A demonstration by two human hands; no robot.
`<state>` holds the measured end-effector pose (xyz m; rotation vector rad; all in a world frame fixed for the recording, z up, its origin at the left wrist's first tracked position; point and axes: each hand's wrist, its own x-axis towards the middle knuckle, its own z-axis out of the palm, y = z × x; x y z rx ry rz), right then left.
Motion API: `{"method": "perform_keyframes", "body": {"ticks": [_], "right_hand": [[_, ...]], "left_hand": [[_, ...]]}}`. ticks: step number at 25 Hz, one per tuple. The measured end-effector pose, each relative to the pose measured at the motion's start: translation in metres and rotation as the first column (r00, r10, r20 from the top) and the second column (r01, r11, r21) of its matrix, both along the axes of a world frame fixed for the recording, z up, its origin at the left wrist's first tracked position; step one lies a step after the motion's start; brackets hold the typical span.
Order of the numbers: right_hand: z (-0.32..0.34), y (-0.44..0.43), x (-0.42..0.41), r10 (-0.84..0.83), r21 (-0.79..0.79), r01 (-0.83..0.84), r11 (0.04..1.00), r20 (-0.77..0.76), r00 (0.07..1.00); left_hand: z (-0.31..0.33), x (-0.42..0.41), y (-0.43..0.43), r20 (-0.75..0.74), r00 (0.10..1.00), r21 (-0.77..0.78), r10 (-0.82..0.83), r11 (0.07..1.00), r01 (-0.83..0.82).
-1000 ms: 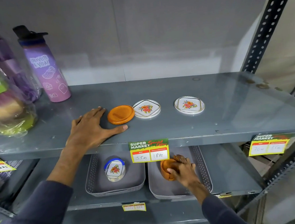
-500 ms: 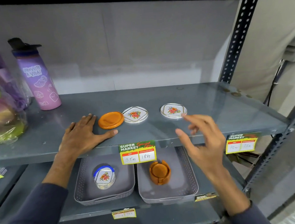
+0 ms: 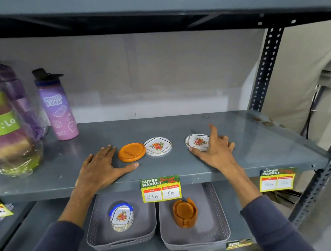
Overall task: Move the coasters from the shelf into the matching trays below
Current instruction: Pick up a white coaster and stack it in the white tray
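Three coasters lie on the grey shelf (image 3: 183,163): an orange round coaster (image 3: 131,152), a white floral coaster (image 3: 157,146) touching it on the right, and a second white floral coaster (image 3: 196,141) further right. My right hand (image 3: 217,151) grips that second one, thumb at its near edge and fingers over its right edge; it lies flat on the shelf. My left hand (image 3: 102,170) rests flat and empty just left of the orange coaster. Below, the left tray (image 3: 120,242) holds a stack of floral coasters (image 3: 121,217). The right tray (image 3: 195,243) holds an orange coaster set (image 3: 185,213).
A purple water bottle (image 3: 59,112) and wrapped green and purple containers (image 3: 4,126) stand at the shelf's left. A price tag (image 3: 160,188) hangs on the shelf edge over the trays, another price tag (image 3: 276,179) at the right. A perforated upright post (image 3: 263,72) bounds the right side.
My right hand left the orange set in the lower right tray, rose in front of the shelf and landed on the right floral coaster. My left hand stayed put.
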<state>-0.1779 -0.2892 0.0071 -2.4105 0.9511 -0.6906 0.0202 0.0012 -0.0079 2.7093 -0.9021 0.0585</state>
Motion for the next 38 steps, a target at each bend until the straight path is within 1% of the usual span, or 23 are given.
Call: {"method": "perform_keyframes", "body": {"ticks": [4,9,13,15,18,19,21,23,26,29,32,35,37,38], "right_hand": [[0.001,-0.001,-0.002,0.025,0.014,-0.027,1.0,0.101,0.995],[0.017,0.016,-0.016,0.096,-0.162,-0.042,0.986,0.34,0.936],[0.056,0.049,-0.036,0.201,-0.254,-0.078,0.964,0.508,0.837],[0.081,0.073,-0.053,0.259,-0.306,-0.088,0.948,0.579,0.773],[0.116,0.111,-0.082,0.389,-0.43,-0.107,0.896,0.646,0.657],[0.125,0.121,-0.091,0.43,-0.468,-0.112,0.877,0.656,0.621],[0.135,0.133,-0.104,0.479,-0.519,-0.112,0.848,0.658,0.58],[0.138,0.135,-0.11,0.502,-0.538,-0.12,0.835,0.653,0.567],[0.136,0.133,-0.111,0.502,-0.529,-0.14,0.837,0.642,0.579],[0.129,0.134,-0.11,0.498,-0.499,-0.18,0.848,0.632,0.594],[0.113,0.141,-0.108,0.504,-0.446,-0.262,0.856,0.604,0.617],[0.08,0.158,-0.105,0.539,-0.358,-0.402,0.842,0.556,0.633],[0.048,0.173,-0.1,0.578,-0.278,-0.515,0.81,0.521,0.628],[0.029,0.18,-0.097,0.593,-0.235,-0.561,0.794,0.505,0.627]], "left_hand": [[-0.002,0.001,0.0,0.005,1.0,-0.007,-0.001,1.0,0.002],[-0.002,0.001,0.001,0.008,1.0,-0.012,-0.007,1.0,0.007],[0.0,0.0,0.001,-0.003,1.0,-0.01,-0.01,1.0,0.01],[0.001,-0.002,0.001,-0.009,1.0,-0.009,-0.005,1.0,0.005],[0.003,-0.004,0.0,-0.019,1.0,-0.01,0.0,1.0,0.0],[0.004,-0.005,0.0,-0.022,1.0,-0.01,-0.001,1.0,0.0],[0.004,-0.006,0.001,-0.024,1.0,-0.006,-0.002,1.0,0.002],[0.004,-0.006,0.001,-0.024,1.0,-0.003,0.003,1.0,-0.003],[0.004,-0.006,0.001,-0.027,1.0,0.011,0.007,1.0,-0.007],[0.006,-0.008,0.0,-0.034,0.999,0.012,0.009,1.0,-0.009],[0.011,-0.015,-0.001,-0.049,0.998,-0.006,0.031,0.999,-0.032],[0.016,-0.022,0.003,-0.05,0.999,0.019,0.013,1.0,-0.012],[0.019,-0.022,0.004,-0.051,0.999,0.062,-0.002,0.998,0.006],[0.019,-0.021,0.003,-0.054,0.999,0.059,-0.001,0.998,0.004]]}}
